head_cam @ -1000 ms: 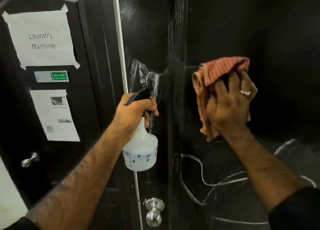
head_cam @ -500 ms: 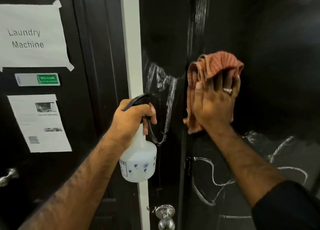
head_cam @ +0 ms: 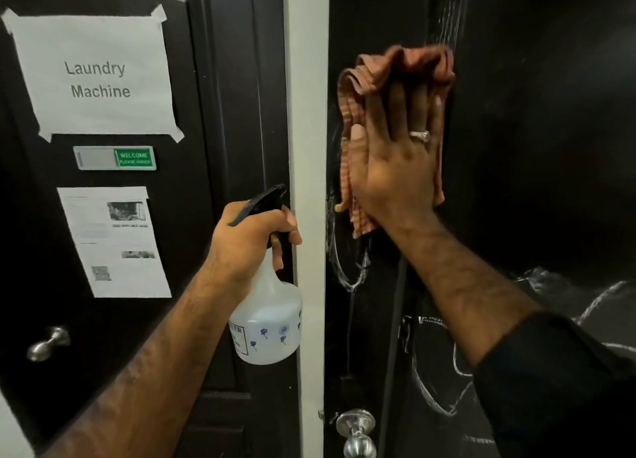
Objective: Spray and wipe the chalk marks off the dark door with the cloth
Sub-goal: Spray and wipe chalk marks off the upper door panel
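Orange cloth [head_cam: 395,75] pressed flat against dark door [head_cam: 533,147] by right hand [head_cam: 395,168], fingers straight; shifted left toward door edge since half a second earlier. Chalk marks [head_cam: 347,268] below. Spray bottle [head_cam: 268,316] gripped by left hand [head_cam: 251,244]. Paper sign [head_cam: 96,78] lettered "Laundry Machine"; green plate [head_cam: 134,158] lettered "WELCOME".

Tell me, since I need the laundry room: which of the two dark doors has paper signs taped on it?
The left door, behind the spray bottle; the right door carries only chalk marks.
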### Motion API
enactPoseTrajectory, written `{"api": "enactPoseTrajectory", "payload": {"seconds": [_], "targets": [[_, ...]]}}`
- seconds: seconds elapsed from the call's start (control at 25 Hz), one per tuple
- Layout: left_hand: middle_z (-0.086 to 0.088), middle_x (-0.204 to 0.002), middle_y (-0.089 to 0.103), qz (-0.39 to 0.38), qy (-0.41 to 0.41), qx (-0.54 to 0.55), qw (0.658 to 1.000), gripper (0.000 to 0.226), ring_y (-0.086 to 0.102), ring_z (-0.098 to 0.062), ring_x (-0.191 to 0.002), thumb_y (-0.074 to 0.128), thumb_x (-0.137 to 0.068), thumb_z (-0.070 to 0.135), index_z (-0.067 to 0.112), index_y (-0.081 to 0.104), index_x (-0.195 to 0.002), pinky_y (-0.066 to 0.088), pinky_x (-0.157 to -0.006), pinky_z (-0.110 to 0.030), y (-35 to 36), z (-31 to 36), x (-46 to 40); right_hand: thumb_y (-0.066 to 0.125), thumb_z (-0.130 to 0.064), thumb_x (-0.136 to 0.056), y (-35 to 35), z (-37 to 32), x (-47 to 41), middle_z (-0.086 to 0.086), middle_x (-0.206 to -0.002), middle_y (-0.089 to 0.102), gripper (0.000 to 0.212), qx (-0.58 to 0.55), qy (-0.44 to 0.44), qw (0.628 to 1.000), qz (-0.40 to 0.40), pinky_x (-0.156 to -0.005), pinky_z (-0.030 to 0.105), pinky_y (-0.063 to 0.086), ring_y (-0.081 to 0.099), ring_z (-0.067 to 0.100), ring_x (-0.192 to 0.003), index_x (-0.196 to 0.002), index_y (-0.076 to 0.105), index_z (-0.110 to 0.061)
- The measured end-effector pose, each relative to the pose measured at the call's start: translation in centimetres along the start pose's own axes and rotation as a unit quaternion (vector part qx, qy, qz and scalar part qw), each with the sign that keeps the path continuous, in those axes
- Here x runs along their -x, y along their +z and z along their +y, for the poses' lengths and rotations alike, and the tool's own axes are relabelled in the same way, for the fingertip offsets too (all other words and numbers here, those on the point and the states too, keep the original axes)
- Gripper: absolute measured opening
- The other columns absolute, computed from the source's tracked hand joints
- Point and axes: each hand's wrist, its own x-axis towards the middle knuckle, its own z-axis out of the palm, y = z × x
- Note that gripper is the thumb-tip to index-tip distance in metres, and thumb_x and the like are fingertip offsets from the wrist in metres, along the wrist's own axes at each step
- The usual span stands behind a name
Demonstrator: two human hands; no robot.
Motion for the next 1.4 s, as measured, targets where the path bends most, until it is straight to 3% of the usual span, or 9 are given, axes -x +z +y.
{"api": "enactPoseTrajectory", "payload": {"seconds": [0.12, 0.24, 0.48, 0.72, 0.84, 0.92, 1.16, 1.32, 1.4], "targets": [[-0.026, -0.086, 0.074, 0.023, 0.002, -0.015, 1.000, 0.010, 0.053, -0.023, -0.046, 0.067, -0.089, 0.007, 0.005, 0.074, -0.083, 0.050, -0.058, -0.032, -1.1, 0.3, 0.2, 0.038, -0.038, -0.114, 0.4, -0.9, 3.9, 0.013, -0.178, 0.010, 0.064, 0.009, -0.142, 0.989, -0.051, -0.132, 0.061, 0.004, 0.005, 0.036, -0.165, -0.171, 0.017, -0.016], [-0.029, -0.083, 0.072, 0.008, 0.010, -0.021, 1.000, 0.017, 0.054, -0.020, -0.045, 0.064, -0.091, 0.003, 0.006, 0.074, -0.077, 0.048, -0.055, -0.032, -1.5, 0.5, 0.5, 0.056, -0.036, -0.109, -0.7, 3.7, 10.5, 0.015, -0.173, 0.029, 0.064, 0.051, -0.315, 0.941, -0.111, -0.128, 0.069, 0.013, 0.021, 0.048, -0.159, -0.167, 0.032, -0.023], [-0.023, -0.086, 0.075, 0.006, 0.000, -0.023, 1.000, 0.010, 0.059, -0.013, -0.047, 0.065, -0.092, 0.005, 0.003, 0.072, -0.086, 0.051, -0.053, -0.028, -1.7, 0.8, 0.5, 0.028, -0.047, -0.114, -0.3, -2.1, -1.6, 0.015, -0.177, 0.015, 0.065, 0.007, -0.001, 1.000, -0.019, -0.132, 0.060, 0.005, 0.010, 0.038, -0.164, -0.170, 0.020, -0.016], [-0.022, -0.087, 0.075, 0.014, -0.005, -0.018, 1.000, 0.033, 0.059, -0.017, -0.051, 0.071, -0.075, 0.024, 0.000, 0.073, -0.097, 0.051, -0.053, -0.029, -4.0, 0.1, 0.7, 0.052, -0.038, -0.111, 0.0, 3.2, 10.5, 0.016, -0.176, 0.016, 0.062, 0.073, -0.361, 0.921, -0.124, -0.128, 0.069, 0.013, 0.011, 0.045, -0.162, -0.167, 0.034, -0.019], [-0.026, -0.091, 0.075, 0.022, -0.005, -0.022, 0.999, 0.041, 0.061, -0.014, -0.049, 0.072, -0.079, 0.021, -0.007, 0.068, -0.108, 0.051, -0.052, -0.028, -5.0, -0.1, 0.7, 0.046, -0.041, -0.112, 0.8, 2.1, 4.0, 0.016, -0.175, 0.023, 0.063, 0.032, -0.077, 0.996, -0.037, -0.132, 0.059, 0.005, 0.013, 0.040, -0.163, -0.168, 0.029, -0.018], [-0.025, -0.091, 0.075, 0.025, -0.008, -0.016, 1.000, 0.043, 0.060, -0.016, -0.049, 0.073, -0.079, 0.021, -0.007, 0.067, -0.112, 0.051, -0.053, -0.028, -4.8, -0.2, 0.7, 0.036, -0.042, -0.114, 0.5, -2.2, 0.8, 0.018, -0.172, 0.030, 0.059, 0.005, 0.057, 0.998, 0.011, -0.131, 0.060, 0.012, 0.027, 0.042, -0.159, -0.164, 0.037, -0.010], [-0.023, -0.085, 0.074, 0.000, -0.013, -0.018, 1.000, 0.028, 0.058, -0.023, -0.052, 0.071, -0.075, 0.023, 0.001, 0.074, -0.090, 0.049, -0.053, -0.032, -3.5, -0.7, 1.8, 0.051, -0.039, -0.109, 1.5, 0.3, 14.3, 0.018, -0.175, 0.018, 0.068, 0.036, -0.245, 0.964, -0.100, -0.130, 0.066, 0.010, 0.013, 0.043, -0.163, -0.168, 0.029, -0.013], [-0.021, -0.089, 0.076, 0.013, -0.031, -0.026, 0.999, 0.042, 0.061, -0.019, -0.053, 0.074, -0.073, 0.027, -0.001, 0.071, -0.105, 0.053, -0.059, -0.033, -4.2, -1.4, 2.2, 0.059, -0.036, -0.107, 2.3, -2.0, 11.4, 0.023, -0.158, 0.049, 0.058, 0.005, 0.050, 0.999, 0.009, -0.126, 0.061, 0.026, 0.038, 0.044, -0.150, -0.154, 0.046, -0.005], [-0.020, -0.092, 0.077, 0.023, -0.049, -0.027, 0.998, 0.057, 0.063, -0.018, -0.056, 0.075, -0.072, 0.030, -0.003, 0.067, -0.117, 0.053, -0.062, -0.035, -3.9, -2.0, 2.2, 0.062, -0.035, -0.105, 3.0, -5.8, 11.7, 0.026, -0.146, 0.059, 0.051, -0.009, 0.040, 0.999, 0.028, -0.119, 0.063, 0.036, 0.054, 0.048, -0.134, -0.145, 0.051, -0.005]]}}
